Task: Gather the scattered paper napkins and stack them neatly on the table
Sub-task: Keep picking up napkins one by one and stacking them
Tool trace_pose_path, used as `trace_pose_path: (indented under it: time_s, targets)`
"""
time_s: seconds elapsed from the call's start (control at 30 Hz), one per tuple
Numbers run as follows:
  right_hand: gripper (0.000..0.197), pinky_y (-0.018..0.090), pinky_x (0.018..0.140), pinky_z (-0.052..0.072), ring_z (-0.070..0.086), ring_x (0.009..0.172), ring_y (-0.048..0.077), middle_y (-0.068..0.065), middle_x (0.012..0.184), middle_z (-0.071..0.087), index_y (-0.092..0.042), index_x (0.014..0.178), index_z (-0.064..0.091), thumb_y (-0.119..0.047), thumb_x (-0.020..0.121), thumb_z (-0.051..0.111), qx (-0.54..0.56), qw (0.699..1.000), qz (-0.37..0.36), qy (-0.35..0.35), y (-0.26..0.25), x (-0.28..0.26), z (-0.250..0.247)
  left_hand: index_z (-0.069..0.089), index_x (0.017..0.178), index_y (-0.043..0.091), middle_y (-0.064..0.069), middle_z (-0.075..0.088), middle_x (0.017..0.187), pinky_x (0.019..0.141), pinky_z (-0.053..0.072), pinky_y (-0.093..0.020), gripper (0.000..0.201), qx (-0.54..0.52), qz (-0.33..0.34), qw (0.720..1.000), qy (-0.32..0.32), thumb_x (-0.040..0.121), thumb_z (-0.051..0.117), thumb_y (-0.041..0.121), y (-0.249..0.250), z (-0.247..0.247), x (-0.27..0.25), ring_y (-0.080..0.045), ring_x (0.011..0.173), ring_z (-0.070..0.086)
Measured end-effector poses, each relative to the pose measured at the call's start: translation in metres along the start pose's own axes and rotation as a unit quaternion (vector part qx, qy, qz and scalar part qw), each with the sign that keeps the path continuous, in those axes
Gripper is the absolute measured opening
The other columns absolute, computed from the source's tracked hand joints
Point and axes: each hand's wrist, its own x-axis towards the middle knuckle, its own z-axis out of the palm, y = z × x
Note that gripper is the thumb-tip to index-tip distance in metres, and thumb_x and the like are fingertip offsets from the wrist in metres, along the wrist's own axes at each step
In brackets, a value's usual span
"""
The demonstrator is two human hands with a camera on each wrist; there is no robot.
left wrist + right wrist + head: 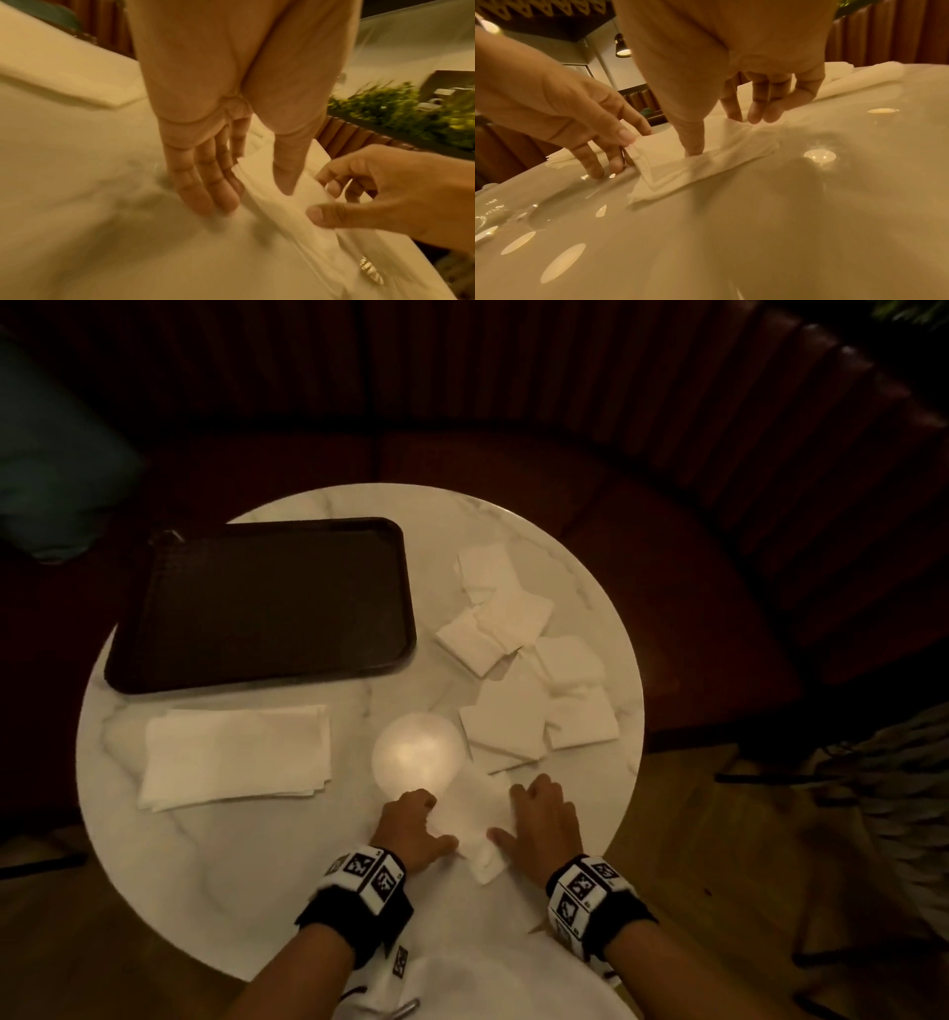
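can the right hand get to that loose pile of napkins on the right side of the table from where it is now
Probably yes. The right hand sits just short of the scattered napkins, with only bare table between; the tray lies off to the left.

The right hand (721,67) reaches down over the glossy pale counter (757,233), its thumb (693,140) pressing straight down on a folded white napkin (706,162) that lies flat beneath it, while its fingers (757,105) hang just past the napkin's far edge. Beside it, the left hand (559,105) meets the napkin's other side: its thumb touches the raised corner, and its fingertips (595,172) rest on the counter just beside the paper. Beyond the right hand's fingers, more white napkins (859,75) lie on the counter.
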Motion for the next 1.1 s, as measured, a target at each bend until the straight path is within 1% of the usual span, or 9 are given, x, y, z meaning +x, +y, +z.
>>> trace_pose_path:
  time_s: [0.1, 0.2, 0.33, 0.43, 0.53, 0.7, 0.8, 0.97, 1.1]
  targets:
    - [0.049, 0.04, 0.096, 0.039, 0.042, 0.119, 0.029, 0.011, 0.133, 0.04, -0.017, 0.126, 0.043, -0.043, 0.087, 0.056, 0.011, 0.999, -0.033, 0.001, -0.01, 0.013, -0.006, 0.057, 0.074, 0.016, 0.002, 0.054, 0.074, 0.071, 0.042, -0.025, 0.015, -0.009, -0.009, 0.999, 0.041, 0.075, 0.071, 0.022, -0.001, -0.002, -0.002, -0.02, 0.078, 0.059]
    - [0.045, 0.037, 0.095, 0.038, 0.045, 0.117, 0.027, 0.008, 0.129, 0.043, -0.019, 0.126, 0.044, -0.036, 0.087, 0.058, 0.016, 0.997, -0.074, 0.023, -0.016, 0.017, -0.008, 0.043, 0.051, 0.023, 0.006, 0.045, 0.053, 0.062, 0.034, -0.022, 0.036, -0.039, -0.02, 0.996, 0.081, 0.077, 0.067, 0.016, -0.006, -0.007, -0.005, -0.006, 0.052, 0.043]
    - [0.065, 0.037, 0.103, 0.034, 0.039, 0.126, 0.022, -0.001, 0.137, 0.042, -0.027, 0.138, 0.038, -0.04, 0.08, 0.065, 0.137, 0.985, -0.103, 0.01, -0.017, 0.016, -0.013, 0.063, 0.06, 0.028, 0.004, 0.063, 0.053, 0.061, 0.044, -0.019, 0.022, -0.112, 0.025, 0.992, 0.06, 0.074, 0.071, 0.014, -0.011, -0.022, -0.012, -0.004, 0.05, 0.056]
    - [0.044, 0.034, 0.097, 0.039, 0.051, 0.109, 0.014, -0.009, 0.113, 0.059, -0.032, 0.123, 0.053, -0.037, 0.082, 0.067, 0.215, 0.964, -0.145, 0.058, -0.023, 0.015, -0.029, 0.071, 0.072, 0.023, 0.002, 0.067, 0.058, 0.058, 0.049, -0.022, 0.009, -0.148, 0.075, 0.985, 0.04, 0.078, 0.071, 0.016, -0.011, -0.042, -0.017, -0.004, 0.052, 0.06]
    - [0.048, 0.014, 0.084, 0.042, 0.056, 0.099, 0.008, -0.013, 0.109, 0.057, -0.03, 0.122, 0.055, -0.031, 0.078, 0.074, 0.319, 0.93, -0.173, 0.062, -0.029, 0.01, -0.054, 0.073, 0.082, 0.019, -0.004, 0.073, 0.075, 0.066, 0.053, -0.028, 0.004, -0.172, 0.122, 0.977, 0.027, 0.08, 0.071, 0.017, -0.009, -0.065, -0.022, -0.014, 0.065, 0.065]
    - [0.049, 0.029, 0.103, 0.038, 0.047, 0.118, 0.014, -0.002, 0.128, 0.051, -0.035, 0.134, 0.046, -0.028, 0.088, 0.061, 0.134, 0.951, -0.279, -0.008, -0.046, 0.019, -0.074, 0.066, 0.077, 0.033, 0.014, 0.067, 0.075, 0.062, 0.045, -0.008, 0.018, -0.093, 0.163, 0.982, 0.033, 0.079, 0.071, 0.017, -0.004, -0.081, -0.015, 0.003, 0.066, 0.06]
    - [0.039, 0.033, 0.095, 0.044, 0.052, 0.105, 0.017, -0.001, 0.116, 0.057, -0.03, 0.122, 0.054, -0.032, 0.085, 0.065, 0.132, 0.96, -0.246, -0.011, -0.052, 0.02, -0.079, 0.063, 0.072, 0.039, 0.016, 0.066, 0.073, 0.064, 0.045, -0.011, 0.025, -0.098, 0.17, 0.98, 0.033, 0.079, 0.071, 0.017, -0.009, -0.085, -0.013, 0.002, 0.064, 0.059]
    - [0.032, 0.013, 0.067, 0.048, 0.055, 0.069, 0.003, -0.007, 0.103, 0.064, -0.029, 0.109, 0.061, -0.03, 0.079, 0.073, 0.224, 0.952, -0.21, 0.005, -0.061, 0.009, -0.093, 0.068, 0.074, 0.03, 0.009, 0.068, 0.065, 0.063, 0.05, -0.019, 0.021, -0.188, 0.165, 0.968, 0.031, 0.08, 0.07, 0.01, -0.024, -0.1, -0.015, 0.0, 0.059, 0.06]
    - [0.017, 0.027, 0.063, 0.056, 0.063, 0.067, 0.016, 0.007, 0.089, 0.067, -0.026, 0.086, 0.063, -0.016, 0.079, 0.075, 0.389, 0.903, -0.18, 0.026, -0.074, 0.005, -0.116, 0.067, 0.091, 0.024, 0.0, 0.066, 0.075, 0.063, 0.046, -0.027, 0.012, -0.38, 0.129, 0.915, 0.046, 0.084, 0.068, 0.014, -0.021, -0.117, -0.023, -0.007, 0.065, 0.061]
